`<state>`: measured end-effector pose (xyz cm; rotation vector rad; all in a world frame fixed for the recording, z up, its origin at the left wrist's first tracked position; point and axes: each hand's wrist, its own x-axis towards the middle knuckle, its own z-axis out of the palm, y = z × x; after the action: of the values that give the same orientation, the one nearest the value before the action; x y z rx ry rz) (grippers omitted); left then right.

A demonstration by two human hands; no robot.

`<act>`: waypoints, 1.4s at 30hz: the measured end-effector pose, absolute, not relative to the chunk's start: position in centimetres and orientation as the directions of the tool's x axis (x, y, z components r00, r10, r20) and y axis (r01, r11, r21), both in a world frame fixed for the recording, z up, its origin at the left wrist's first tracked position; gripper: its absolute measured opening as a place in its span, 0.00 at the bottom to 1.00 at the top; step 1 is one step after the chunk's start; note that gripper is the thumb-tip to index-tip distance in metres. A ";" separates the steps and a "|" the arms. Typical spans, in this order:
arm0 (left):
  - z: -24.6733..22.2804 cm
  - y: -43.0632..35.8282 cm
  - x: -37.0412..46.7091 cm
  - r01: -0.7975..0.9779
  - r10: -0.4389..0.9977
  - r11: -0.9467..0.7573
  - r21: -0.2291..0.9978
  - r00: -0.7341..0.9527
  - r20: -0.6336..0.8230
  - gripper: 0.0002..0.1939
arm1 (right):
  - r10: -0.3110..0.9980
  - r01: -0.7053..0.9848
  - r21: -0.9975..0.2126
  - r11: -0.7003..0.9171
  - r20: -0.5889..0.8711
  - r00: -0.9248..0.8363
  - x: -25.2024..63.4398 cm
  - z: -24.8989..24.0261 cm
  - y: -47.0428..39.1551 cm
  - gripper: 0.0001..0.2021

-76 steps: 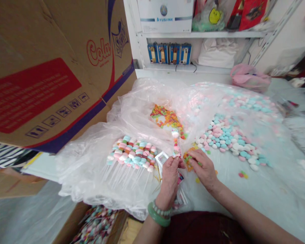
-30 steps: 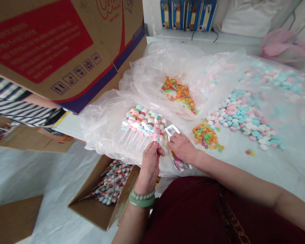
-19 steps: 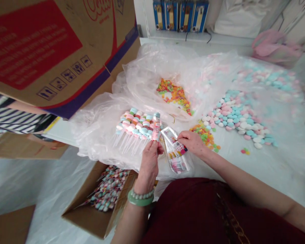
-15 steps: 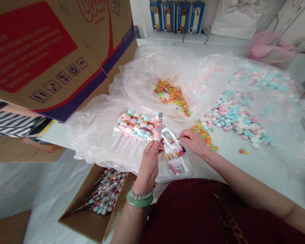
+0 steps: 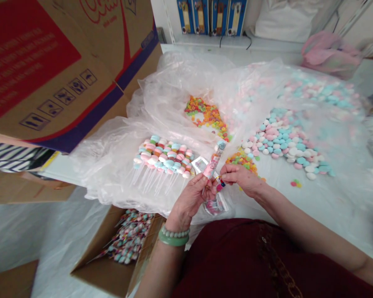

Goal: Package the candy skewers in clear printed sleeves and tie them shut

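Sleeved candy stick point(image 5: 216, 156), held aslant, marks the dial's centre. Table point(image 5: 301, 236), roomy towards 4; big cardboard box point(image 5: 65, 70), 10; crumpled translucent plastic point(image 5: 115, 165), 9, reaching the table's edge; open carton point(image 5: 95, 271), 8, heaped with candies point(image 5: 129, 242); round marshmallows point(image 5: 290, 140), 3; ring gummies point(image 5: 209, 111), 12. Left hand point(image 5: 191, 196) grips the stick's base; right hand's point(image 5: 242, 178) fingertips are pinched beside it, on what I cannot tell.

A wrapped pastel candy stick point(image 5: 216, 159) slants rightward, far end blue.
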<state>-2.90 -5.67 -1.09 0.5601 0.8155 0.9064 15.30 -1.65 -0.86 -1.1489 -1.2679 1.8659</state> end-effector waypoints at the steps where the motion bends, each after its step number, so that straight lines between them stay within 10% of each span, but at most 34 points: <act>1: -1.1 -5.7 -2.8 -0.445 0.845 0.528 0.723 0.362 -0.394 0.18 | 0.846 0.039 -0.949 -0.312 -0.297 -0.444 15.5 -1.0 -1.6 0.05; 7: -1.3 -5.2 -2.2 -0.316 0.901 0.432 0.844 0.188 -0.391 0.16 | 0.904 0.436 -0.896 0.088 -0.112 -0.413 16.1 -0.2 -1.8 0.04; 13: -1.2 -5.0 -1.8 -0.185 0.924 0.367 0.912 0.184 -0.335 0.16 | 0.907 0.344 -0.923 0.175 0.015 -0.422 15.1 0.2 -2.2 0.05; 24: -1.4 -4.9 -1.2 -0.202 0.930 0.364 0.909 0.026 -0.366 0.16 | 0.984 0.377 -0.921 0.103 0.039 -0.173 14.3 -0.4 -2.3 0.04; 34: -1.4 -5.2 -0.7 -0.230 0.916 0.402 0.886 0.094 -0.391 0.16 | 0.818 0.012 -0.907 -0.422 -0.386 -0.427 14.3 -2.2 -2.3 0.05; 42: -2.0 -4.8 -0.1 -0.307 0.868 0.482 0.821 0.039 -0.495 0.17 | 0.986 0.203 -0.978 0.056 0.023 -0.163 15.3 -0.6 -2.7 0.04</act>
<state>-0.09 -4.75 -2.00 0.5873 1.2111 0.9848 15.25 -2.69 -0.59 -1.2506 -1.5021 1.1907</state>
